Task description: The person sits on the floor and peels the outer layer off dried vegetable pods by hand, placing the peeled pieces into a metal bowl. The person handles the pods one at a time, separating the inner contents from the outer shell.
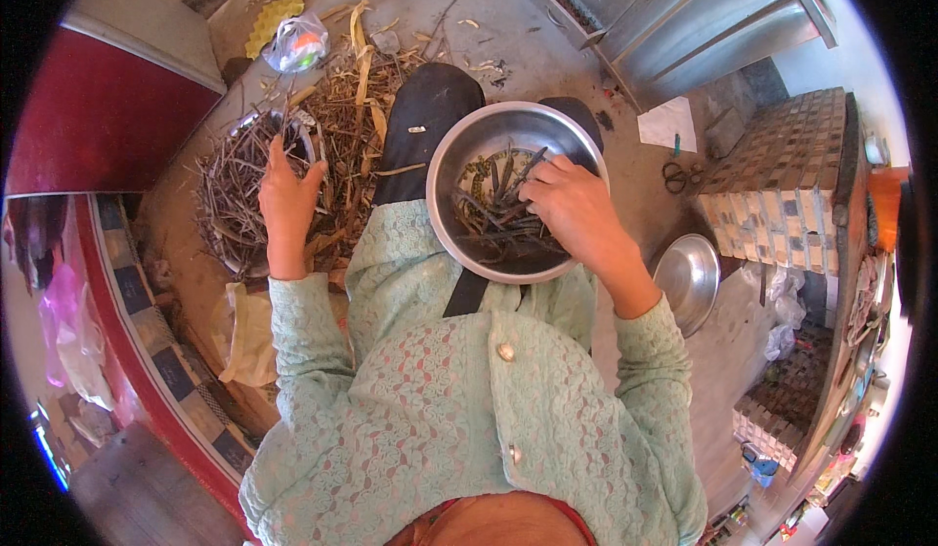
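The right hand [572,204] rests inside the steel bowl [469,141] on the lap, fingers curled closed on dark pods [493,219] beneath it. The left hand [286,199] pinches a thin twig [285,121] above the twig pile [234,209] surrounding it.

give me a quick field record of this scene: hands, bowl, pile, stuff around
left hand: reaching into the twig pile on the floor, fingers pinching a stem
right hand: inside the steel bowl, fingers on the dark pods
bowl: on the person's lap
nearby: steel lid on the floor at right, scissors, plastic bag
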### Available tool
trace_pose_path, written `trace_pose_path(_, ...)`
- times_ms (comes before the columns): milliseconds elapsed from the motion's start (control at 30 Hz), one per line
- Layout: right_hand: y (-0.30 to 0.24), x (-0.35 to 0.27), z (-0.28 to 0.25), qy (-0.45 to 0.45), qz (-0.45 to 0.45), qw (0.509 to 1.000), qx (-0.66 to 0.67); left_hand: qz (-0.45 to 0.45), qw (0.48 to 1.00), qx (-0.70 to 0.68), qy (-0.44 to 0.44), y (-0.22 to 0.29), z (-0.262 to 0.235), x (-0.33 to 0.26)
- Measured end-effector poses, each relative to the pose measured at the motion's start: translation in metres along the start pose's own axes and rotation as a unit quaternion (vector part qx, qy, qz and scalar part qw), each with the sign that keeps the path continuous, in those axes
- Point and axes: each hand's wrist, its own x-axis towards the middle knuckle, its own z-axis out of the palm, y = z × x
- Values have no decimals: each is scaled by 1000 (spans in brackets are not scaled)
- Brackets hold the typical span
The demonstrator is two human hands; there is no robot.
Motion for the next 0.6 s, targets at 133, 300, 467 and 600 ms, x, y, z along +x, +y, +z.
trace_pose_path(133, 5, -1, -5, 82, 12, 985, 154, 40, 999, -32, 12, 21, -1, -4)
trace_pose_path(300, 8, -3, -8, 122, 72, 959, 244, 199, 941, -274, 7, 92, -6, -13)
trace_pose_path(467, 9, 0, -5, 164, 106, 930, 313, 410, 884, -188, -121, 133, 3, -31)
trace_pose_path(600, 14, -4, -9, 142, 182, 910, 345, 457, 870, -113, -144, 130, 22, -38)
